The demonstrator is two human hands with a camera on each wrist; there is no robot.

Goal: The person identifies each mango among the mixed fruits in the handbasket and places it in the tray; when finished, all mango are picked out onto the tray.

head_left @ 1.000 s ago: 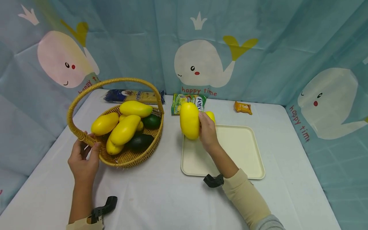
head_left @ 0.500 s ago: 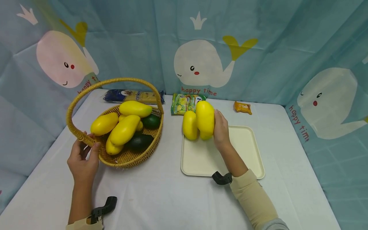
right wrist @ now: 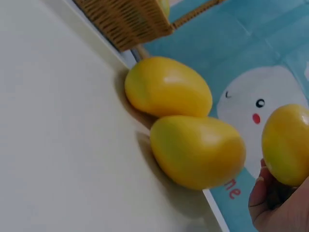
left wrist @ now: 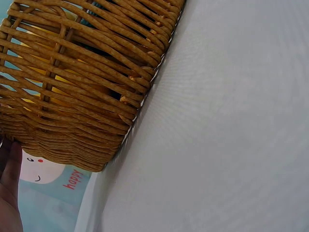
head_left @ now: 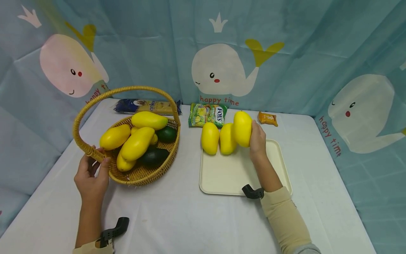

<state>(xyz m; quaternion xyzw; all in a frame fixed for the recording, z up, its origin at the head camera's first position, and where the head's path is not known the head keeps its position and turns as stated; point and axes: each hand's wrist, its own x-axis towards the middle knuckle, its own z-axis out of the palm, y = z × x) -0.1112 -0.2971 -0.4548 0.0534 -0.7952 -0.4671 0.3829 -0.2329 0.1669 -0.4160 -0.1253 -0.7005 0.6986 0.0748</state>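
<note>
While a blue curtain (head_left: 142,63) printed with white whales hangs beyond the tray (head_left: 228,176), the white tabletop (head_left: 165,218) spreads out beneath and all around that tray before you. To the left of the tray, apart from it, you have a wicker basket (head_left: 149,179) with its arched handle standing up. The tray itself lies flat, cream and shallow. Beyond it and to its left, behind the basket, lies a long blue and yellow bag (head_left: 147,106).

Well to the left of the tray, your left hand (head_left: 93,174) grips the basket's rim near the foot of the handle. Over the tray's far edge, your right hand (head_left: 258,141) holds a yellow mango (head_left: 242,128), raised off the surface. A green Fox's packet (head_left: 203,114) sits just beyond the tray's far left corner. At that same corner, two mangoes (head_left: 210,138) rest side by side on the tray. Left of the tray, more mangoes (head_left: 137,144) and two dark green fruits (head_left: 154,157) fill your basket. Smallest, an orange wrapper (head_left: 268,119) lies beyond the tray's far edge, toward its right.
</note>
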